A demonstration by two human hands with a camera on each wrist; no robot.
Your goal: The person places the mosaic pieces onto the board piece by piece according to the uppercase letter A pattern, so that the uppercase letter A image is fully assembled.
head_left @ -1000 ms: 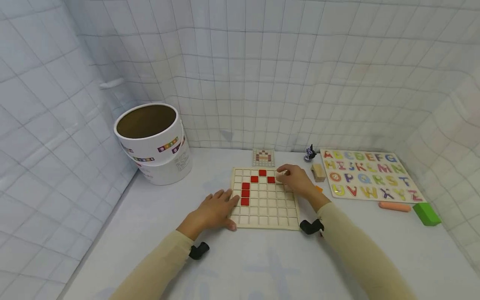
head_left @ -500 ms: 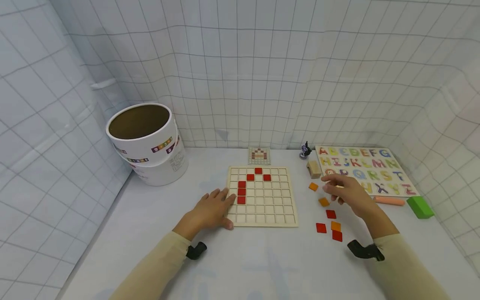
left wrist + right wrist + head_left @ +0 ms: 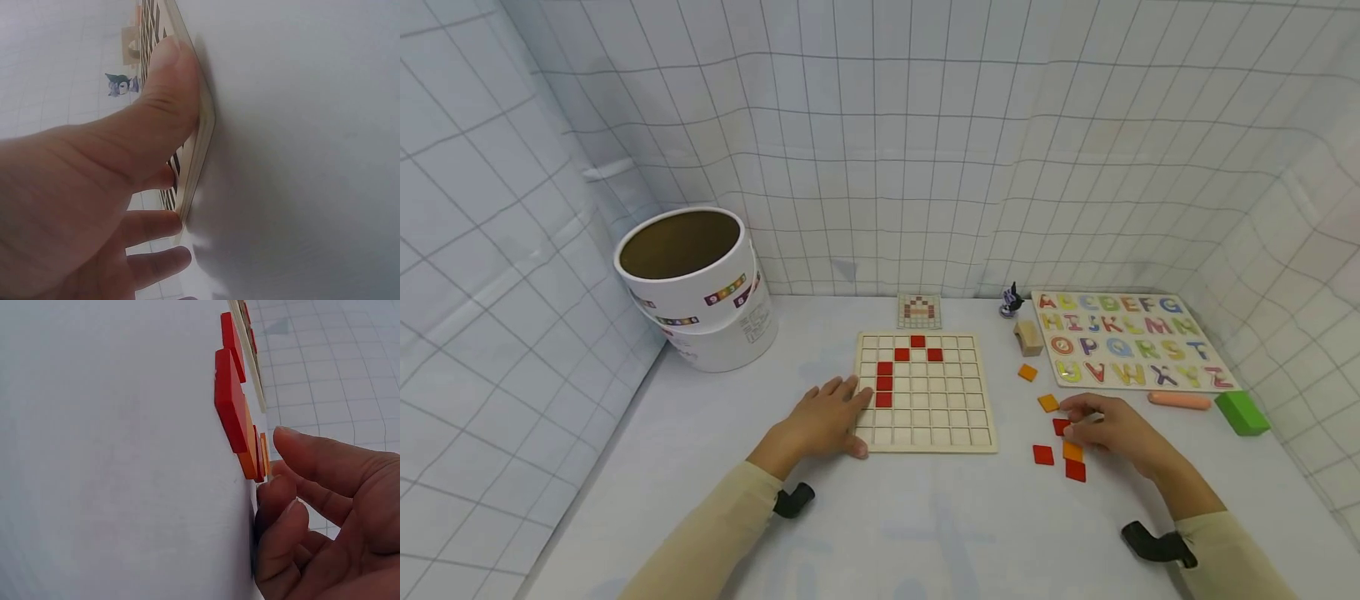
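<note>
A square wooden grid board (image 3: 925, 421) lies on the table with several red tiles (image 3: 884, 382) in its cells. My left hand (image 3: 820, 421) rests at the board's left edge, fingers spread; in the left wrist view the thumb (image 3: 172, 81) lies over the board's rim. To the right of the board my right hand (image 3: 1112, 429) is low over a loose group of tiles. Its fingertips are right at a red tile (image 3: 1060, 427), partly covered by the hand. In the right wrist view thumb and forefinger stand apart, beside an orange tile (image 3: 248, 447) and another red tile (image 3: 230, 400).
Behind the board lies a small pattern card (image 3: 919, 312). At the back right are an alphabet puzzle board (image 3: 1138, 342), a dark figurine (image 3: 1011, 301), a wooden block (image 3: 1028, 338), an orange stick (image 3: 1180, 401) and a green block (image 3: 1242, 413). A white bucket (image 3: 700, 325) stands back left.
My right hand has moved from the board's upper right, past the puzzle board, down to the loose tiles. The left hand stays at the board's left edge.
</note>
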